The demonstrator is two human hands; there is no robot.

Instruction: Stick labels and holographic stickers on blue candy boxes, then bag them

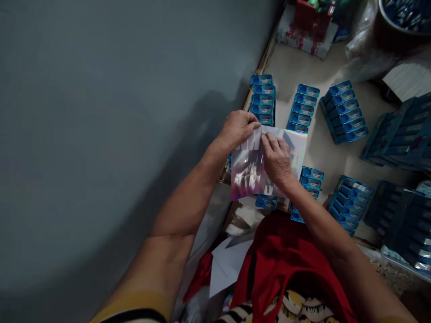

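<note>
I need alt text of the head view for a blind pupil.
The person's left hand touches the upper edge of a shiny sheet while the right hand rests on its middle. Blue packs sit in rows around it on the table, beside a grey wall.

from where i stand, no word reads surely. the blue packs (344, 109) at two o'clock carry pale lettering, too small; the white carton (306, 43) at one has blurred red print; the patterned shirt (305, 310) at five shows broken capitals.
</note>
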